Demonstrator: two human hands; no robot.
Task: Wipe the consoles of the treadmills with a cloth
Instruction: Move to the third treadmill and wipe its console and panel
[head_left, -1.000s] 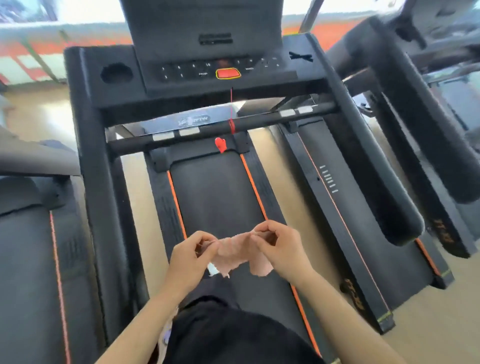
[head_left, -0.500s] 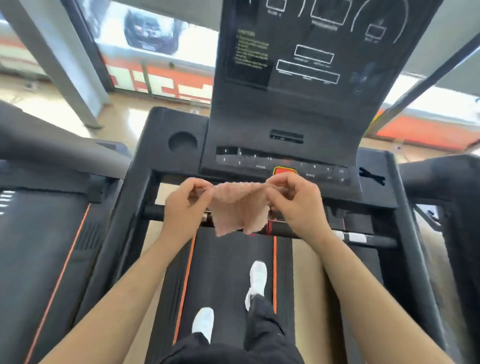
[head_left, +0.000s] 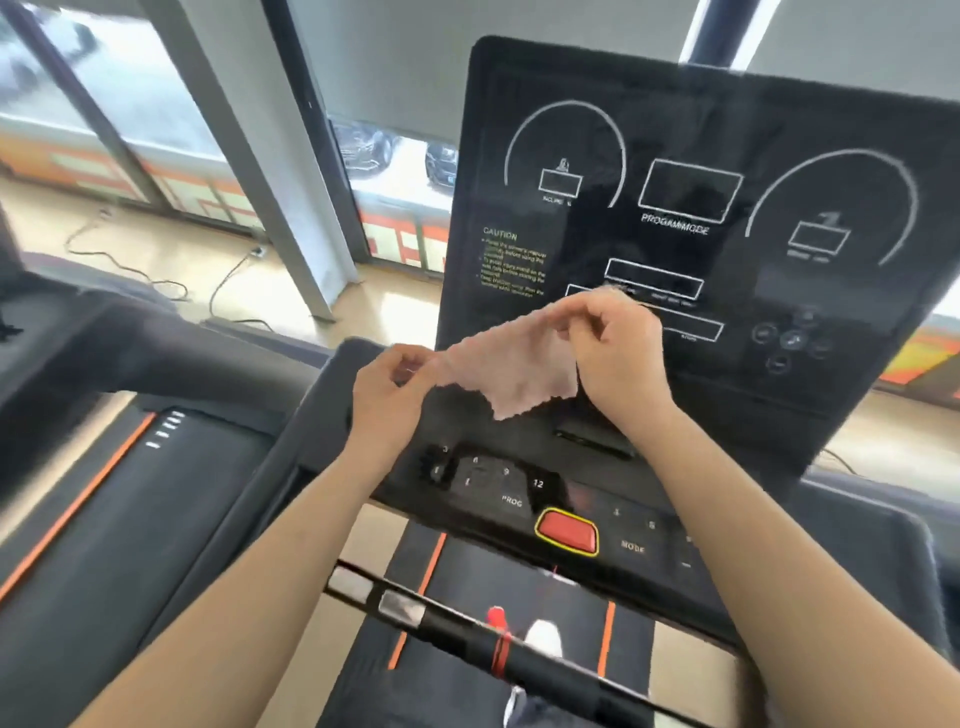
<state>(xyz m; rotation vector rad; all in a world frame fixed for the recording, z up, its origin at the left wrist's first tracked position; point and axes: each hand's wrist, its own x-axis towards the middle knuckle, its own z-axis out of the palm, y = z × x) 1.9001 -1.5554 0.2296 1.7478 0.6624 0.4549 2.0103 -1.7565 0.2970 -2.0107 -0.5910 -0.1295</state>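
1. Black and glossy, the treadmill console (head_left: 675, 218) fills the upper right of the view, its upright display panel printed with white dial arcs, boxes and a yellow caution text.
2. Below it, the button panel (head_left: 498, 483) carries numbered keys, with a red stop button (head_left: 567, 531) edged in yellow at its front.
3. Lower still, a dark handlebar (head_left: 519, 654) crosses above the running belt (head_left: 467, 582), which has orange stripes at its sides; a white shoe (head_left: 543, 636) shows on the belt.
4. Both bare forearms reach up from the bottom edge.
5. A thin pink cloth (head_left: 511, 366) is stretched in the air between the two hands, in front of the lower display panel; whether it touches the panel cannot be told.
6. The right hand (head_left: 613, 353) pinches the cloth's upper right corner, fingers curled.
7. The left hand (head_left: 387, 387) pinches the lower left corner.
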